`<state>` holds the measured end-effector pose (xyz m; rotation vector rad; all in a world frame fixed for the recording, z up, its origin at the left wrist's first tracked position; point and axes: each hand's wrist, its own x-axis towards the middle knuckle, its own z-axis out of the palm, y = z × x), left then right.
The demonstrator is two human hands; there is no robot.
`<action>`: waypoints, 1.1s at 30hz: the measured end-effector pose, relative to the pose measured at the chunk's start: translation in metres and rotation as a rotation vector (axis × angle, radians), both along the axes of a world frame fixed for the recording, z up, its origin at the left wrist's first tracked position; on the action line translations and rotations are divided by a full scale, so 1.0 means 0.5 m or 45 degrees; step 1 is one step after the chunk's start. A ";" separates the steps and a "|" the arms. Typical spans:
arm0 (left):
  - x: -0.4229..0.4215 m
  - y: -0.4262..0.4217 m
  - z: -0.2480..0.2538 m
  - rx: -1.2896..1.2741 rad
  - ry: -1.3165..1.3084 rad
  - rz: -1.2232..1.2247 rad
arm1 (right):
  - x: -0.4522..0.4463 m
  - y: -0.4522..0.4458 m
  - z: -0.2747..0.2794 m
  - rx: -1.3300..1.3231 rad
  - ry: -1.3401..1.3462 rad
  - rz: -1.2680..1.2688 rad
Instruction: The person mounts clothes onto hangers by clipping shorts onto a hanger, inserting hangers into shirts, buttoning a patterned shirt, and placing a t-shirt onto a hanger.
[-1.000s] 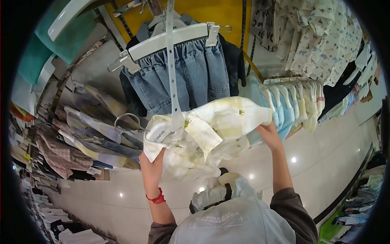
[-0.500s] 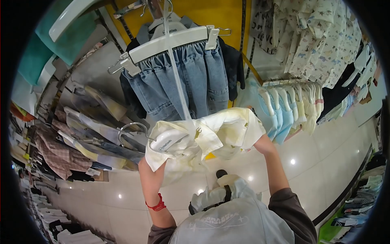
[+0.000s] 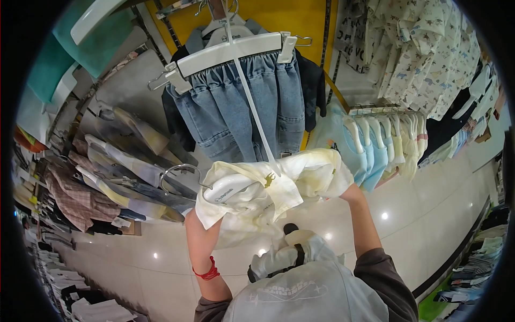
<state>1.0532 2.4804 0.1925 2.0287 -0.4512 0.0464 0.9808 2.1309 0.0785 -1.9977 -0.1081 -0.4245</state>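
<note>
A pale yellow-and-white collared shirt, with a small dark-gold animal print on its collar, spreads in front of me. My left hand reaches under the collar side. My right hand goes in beneath the far right side of the cloth. The fabric covers the fingers of both hands, so their grip is hidden. Inside the neck lies a white hanger, its metal hook sticking out to the left. A thin whitish rod slants down from the rail and meets the shirt near the collar.
Denim shorts hang from a white clip hanger straight ahead. Light blue and cream garments hang at right, printed shirts above them. More hanging clothes line the left. Glossy floor tiles lie below.
The shirt has shifted slightly right and down in view, and its collar front hangs lower. The rod's lower end has moved right with it. Both hands stay under the cloth.
</note>
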 end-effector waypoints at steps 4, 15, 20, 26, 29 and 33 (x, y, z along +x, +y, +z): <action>0.000 0.001 -0.007 0.109 -0.052 -0.008 | 0.001 -0.014 -0.062 0.206 0.229 0.144; 0.011 0.004 -0.039 0.171 -0.188 0.137 | -0.018 0.006 -0.024 -0.069 0.265 -0.132; 0.002 0.007 -0.039 0.082 -0.125 0.094 | -0.038 -0.003 0.006 0.142 0.178 -0.074; 0.003 0.010 -0.037 0.098 -0.111 -0.015 | -0.016 -0.011 -0.038 0.587 0.187 -0.247; 0.003 0.007 -0.043 0.094 -0.163 0.052 | -0.020 -0.012 -0.006 0.493 0.143 -0.294; 0.001 0.006 -0.042 0.243 -0.226 0.082 | -0.020 -0.012 0.018 0.877 -0.003 -0.226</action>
